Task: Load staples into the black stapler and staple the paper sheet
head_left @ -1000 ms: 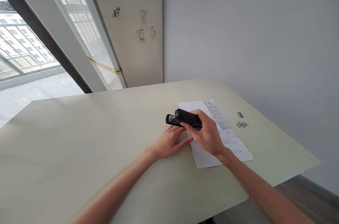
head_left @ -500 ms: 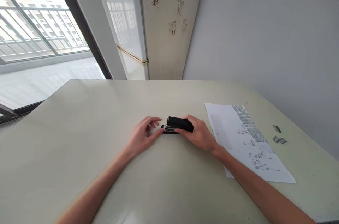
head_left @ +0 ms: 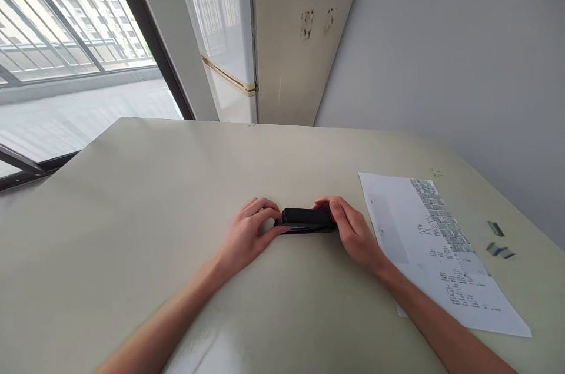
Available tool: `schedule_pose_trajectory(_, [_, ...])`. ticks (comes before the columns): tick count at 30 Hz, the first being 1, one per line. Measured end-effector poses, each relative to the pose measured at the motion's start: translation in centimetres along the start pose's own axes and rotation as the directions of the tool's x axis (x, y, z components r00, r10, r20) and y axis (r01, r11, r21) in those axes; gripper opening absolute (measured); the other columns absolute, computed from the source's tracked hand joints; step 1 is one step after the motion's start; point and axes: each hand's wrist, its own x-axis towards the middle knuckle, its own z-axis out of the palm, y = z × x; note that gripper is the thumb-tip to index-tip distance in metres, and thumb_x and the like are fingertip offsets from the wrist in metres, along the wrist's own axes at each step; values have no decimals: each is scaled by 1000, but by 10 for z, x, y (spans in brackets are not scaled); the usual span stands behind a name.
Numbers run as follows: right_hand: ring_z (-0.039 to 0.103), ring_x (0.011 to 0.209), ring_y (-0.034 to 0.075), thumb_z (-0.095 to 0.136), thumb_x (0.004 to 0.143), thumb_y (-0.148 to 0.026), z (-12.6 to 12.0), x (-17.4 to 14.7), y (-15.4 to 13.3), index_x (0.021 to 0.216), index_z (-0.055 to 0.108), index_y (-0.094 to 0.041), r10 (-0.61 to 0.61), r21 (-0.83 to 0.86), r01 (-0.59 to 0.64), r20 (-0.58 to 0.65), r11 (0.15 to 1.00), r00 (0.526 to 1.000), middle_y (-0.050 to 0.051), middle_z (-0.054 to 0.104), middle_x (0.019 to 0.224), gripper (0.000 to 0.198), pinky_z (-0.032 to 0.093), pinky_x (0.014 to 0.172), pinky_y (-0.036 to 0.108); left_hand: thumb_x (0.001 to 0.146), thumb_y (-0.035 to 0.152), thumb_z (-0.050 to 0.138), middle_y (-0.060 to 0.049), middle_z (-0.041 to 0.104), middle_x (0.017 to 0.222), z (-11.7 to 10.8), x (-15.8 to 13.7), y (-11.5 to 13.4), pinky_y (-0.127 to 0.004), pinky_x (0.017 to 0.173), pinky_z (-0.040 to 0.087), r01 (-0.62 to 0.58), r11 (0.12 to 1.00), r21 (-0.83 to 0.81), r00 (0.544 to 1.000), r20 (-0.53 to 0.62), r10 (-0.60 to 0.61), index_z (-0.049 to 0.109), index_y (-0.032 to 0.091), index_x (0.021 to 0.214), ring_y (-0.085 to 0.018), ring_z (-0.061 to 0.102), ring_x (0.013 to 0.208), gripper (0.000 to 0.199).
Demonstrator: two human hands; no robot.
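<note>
my left grip pinches one end of the black stapler, my right grip curls round the other; printed paper lies nearby.

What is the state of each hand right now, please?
Left hand: holding the black stapler by its left end.
Right hand: holding the stapler's right end.

The left fingers and right fingers are holding opposite ends of a black stapler, while printed paper is lying on the worktop near small grey strips
</note>
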Motion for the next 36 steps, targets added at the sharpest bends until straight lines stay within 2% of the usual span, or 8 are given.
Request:
schedule_pose_trajectory(8, [71,100,21,35,111,-52,7,2,5,119,62,-26,25,27,-24,-57,999,998,7,76,113,39,55,93,38,104,47,62,-7,72,112,-4,0,0,-36,89,52,34,999,12,999,21,-34,71,24,101,-23,66,98,25])
schedule_pose_trajectory(14, [71,97,23,36,111,-52,4,-1,5,119,64,-26,24,-31,-27,-85,999,996,7,76,111,39,56,84,37,101,47,64,-7,74,116,-31,3,-7,-39,96,52,58,998,10,997,43,-58,76,26,103,-26,66,108,24])
schedule_pose_trajectory(19, [70,94,24,62,101,-51,0,-3,-1,117,66,-28,-94,-168,116,131,979,987,6,75,110,29,58,80,37,100,51,65,-6,72,120,-46,6,-17,-39,101,51,62,998,15,992,113,-63,79,28,104,-26,66,112,27])
schedule_pose_trajectory(25, [72,91,23,69,99,-34,3,-9,2,117,64,-30,-227,-185,240,89,953,970,5,76,111,19,60,73,36,88,58,76,-7,73,126,-63,7,-18,-42,103,52,247,961,-124,957,188,-222,78,29,115,-29,66,115,40])
schedule_pose_trajectory(28, [73,113,27,67,99,-23,5,-12,2,122,62,-30,-400,-180,393,-4,902,916,7,74,117,25,64,83,40,90,63,74,-8,72,133,-61,6,-12,-42,110,51,444,794,-415,896,178,-407,71,27,132,-30,66,124,56])
schedule_pose_trajectory(31, [70,125,31,67,96,-14,7,-13,-3,128,61,-31,-578,-251,545,-76,800,813,9,74,119,36,64,94,51,101,65,58,-17,70,136,-43,7,-5,-43,115,49,463,374,-803,812,216,-543,70,15,128,-30,67,128,58])
schedule_pose_trajectory(33, [70,125,32,66,94,-11,7,-14,-9,129,63,-33,-668,-307,620,-79,723,740,8,75,117,42,63,95,55,105,62,50,-24,70,132,-29,8,-1,-44,114,51,436,60,-898,759,331,-561,69,8,120,-32,68,127,59])
schedule_pose_trajectory(36, [69,126,32,66,92,-8,9,-18,-16,130,66,-35,-743,-385,678,-31,626,668,7,78,115,46,64,95,53,110,53,42,-28,68,135,-15,8,2,-41,114,53,418,-191,-888,719,452,-528,66,4,123,-32,67,131,56])
